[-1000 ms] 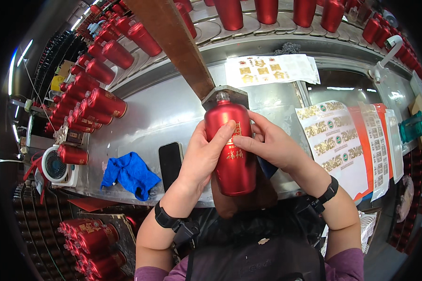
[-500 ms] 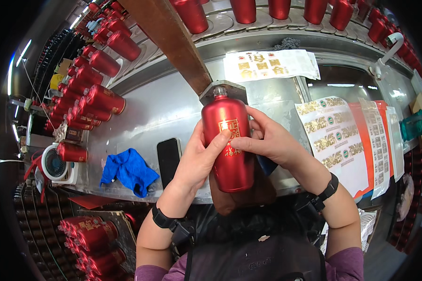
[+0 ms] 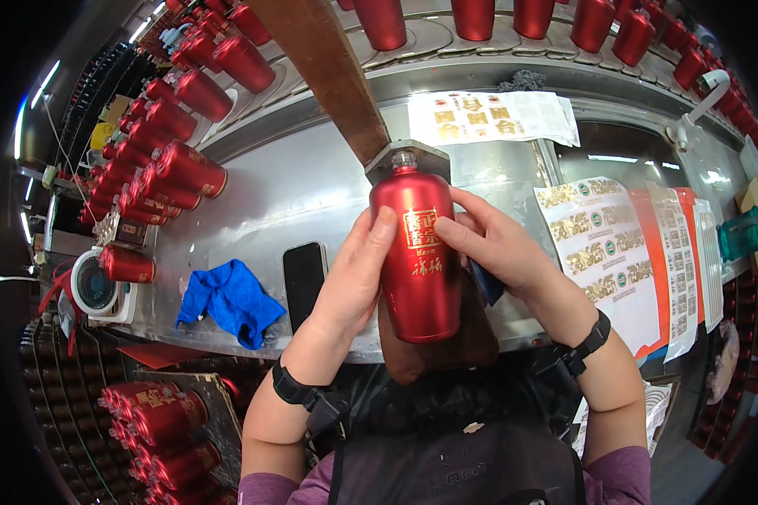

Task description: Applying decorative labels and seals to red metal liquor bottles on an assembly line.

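Observation:
A glossy red bottle (image 3: 421, 295) with gold lettering lies on its back in front of me, its clear neck pointing away. It rests on a brown cloth pad (image 3: 438, 358), its neck end against a metal bracket (image 3: 434, 160) at the foot of a brown beam. My left hand (image 3: 358, 265) grips the left side, thumb along the front. From the right side my right hand (image 3: 501, 248) holds the bottle, its thumb tip at the upper edge of the gold print. A dark blue piece (image 3: 486, 284), its kind unclear, shows beneath my right hand.
Left on the metal bench lie a blue cloth (image 3: 232, 303) and a phone (image 3: 304, 282). Gold sticker sheets (image 3: 493, 118) lie at the back, more sheets (image 3: 602, 244) at right. Red bottles ride a curved conveyor (image 3: 438, 55) beyond. The brown beam (image 3: 324, 71) slants overhead.
My thumbs have moved apart and up off the gold print, uncovering more of it. The conveyor bottles sit farther right in the picture, and the whole view has shifted slightly.

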The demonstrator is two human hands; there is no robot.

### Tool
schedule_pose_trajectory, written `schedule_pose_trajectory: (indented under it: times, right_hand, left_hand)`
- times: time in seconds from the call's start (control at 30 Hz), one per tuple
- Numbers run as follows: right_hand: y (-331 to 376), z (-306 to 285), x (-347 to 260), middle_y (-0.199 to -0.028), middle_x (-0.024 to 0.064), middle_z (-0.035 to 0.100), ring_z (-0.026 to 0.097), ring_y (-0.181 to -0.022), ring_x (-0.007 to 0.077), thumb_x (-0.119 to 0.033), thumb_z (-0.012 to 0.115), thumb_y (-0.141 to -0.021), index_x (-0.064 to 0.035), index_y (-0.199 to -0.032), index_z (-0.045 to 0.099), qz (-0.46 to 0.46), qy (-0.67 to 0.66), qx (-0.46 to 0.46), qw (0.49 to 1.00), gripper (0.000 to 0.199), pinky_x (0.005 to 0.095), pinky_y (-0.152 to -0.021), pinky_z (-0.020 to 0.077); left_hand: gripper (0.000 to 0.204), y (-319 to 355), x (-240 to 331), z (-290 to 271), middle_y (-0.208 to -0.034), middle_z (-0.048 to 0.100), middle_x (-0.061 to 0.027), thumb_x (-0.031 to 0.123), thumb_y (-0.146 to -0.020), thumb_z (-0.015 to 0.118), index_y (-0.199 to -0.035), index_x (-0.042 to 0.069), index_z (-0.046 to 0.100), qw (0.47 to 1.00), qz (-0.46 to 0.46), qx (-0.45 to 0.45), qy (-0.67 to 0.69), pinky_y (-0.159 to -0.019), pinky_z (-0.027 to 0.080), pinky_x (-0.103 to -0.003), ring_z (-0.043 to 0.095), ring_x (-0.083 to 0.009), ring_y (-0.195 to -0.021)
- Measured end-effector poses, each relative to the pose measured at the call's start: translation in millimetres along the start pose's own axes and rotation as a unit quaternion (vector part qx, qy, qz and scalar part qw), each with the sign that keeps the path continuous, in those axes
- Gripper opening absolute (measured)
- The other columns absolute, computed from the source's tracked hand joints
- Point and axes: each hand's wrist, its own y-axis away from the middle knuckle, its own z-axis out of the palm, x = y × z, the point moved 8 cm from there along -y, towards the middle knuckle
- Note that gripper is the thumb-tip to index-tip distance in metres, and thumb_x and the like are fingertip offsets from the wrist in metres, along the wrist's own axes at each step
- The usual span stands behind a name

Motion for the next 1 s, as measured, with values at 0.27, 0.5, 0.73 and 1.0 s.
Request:
schedule_pose_trajectory:
  times: [0.27, 0.5, 0.73, 1.0]
  right_hand:
    - [1, -3, 14, -0.118, 0.0136, 0.063, 0.064, -0.104, 0.0158, -0.026, 0.081, -0.086, 0.0018, -0.152, 0.03, 0.002, -0.011, 0.004, 1.0, 0.088, 0.0284, -0.088, 0.0521]
    - [-1, -6, 17, -0.123, 0.0171, 0.06, 0.066, -0.102, 0.0172, -0.021, 0.083, -0.083, 0.0035, -0.152, 0.027, -0.023, -0.032, -0.015, 0.999, 0.092, 0.0272, -0.085, 0.0532]
    - [-2, -2, 1, -0.118, 0.0145, 0.064, 0.066, -0.102, 0.0154, -0.027, 0.078, -0.089, 0.0037, -0.147, 0.037, 0.009, -0.003, 0.002, 1.0, 0.077, 0.0269, -0.087, 0.0527]
    - [-3, 1, -1, -0.121, 0.012, 0.065, 0.063, -0.108, 0.0138, -0.025, 0.073, -0.092, 0.0021, -0.143, 0.044, -0.024, -0.044, -0.013, 0.999, 0.065, 0.0275, -0.093, 0.0519]
  left_hand:
    - [0.062, 12, -4, 5, -0.139, 0.053, -0.0113, 0.023, -0.101, 0.061, -0.151, 0.0, 0.032, 0.998, 0.031, -0.018, -0.052, -0.108, 0.042, -0.034, 0.051, -0.017, -0.128]
    - [0.069, 13, -5, 5, -0.142, 0.049, -0.0123, 0.014, -0.096, 0.067, -0.152, 0.0, 0.029, 0.994, 0.035, -0.009, -0.101, -0.109, 0.042, -0.035, 0.05, -0.0178, -0.129]
    - [0.045, 2, 2, 4, -0.123, 0.062, -0.011, 0.018, -0.1, 0.063, -0.138, -0.001, 0.047, 0.998, 0.027, 0.021, -0.053, -0.096, 0.051, -0.031, 0.062, -0.0147, -0.11]
    - [0.043, 0, 0, 7, -0.119, 0.064, -0.0102, 0.022, -0.1, 0.064, -0.134, 0.0, 0.049, 0.996, 0.035, 0.046, -0.063, -0.09, 0.053, -0.029, 0.064, -0.0133, -0.104]
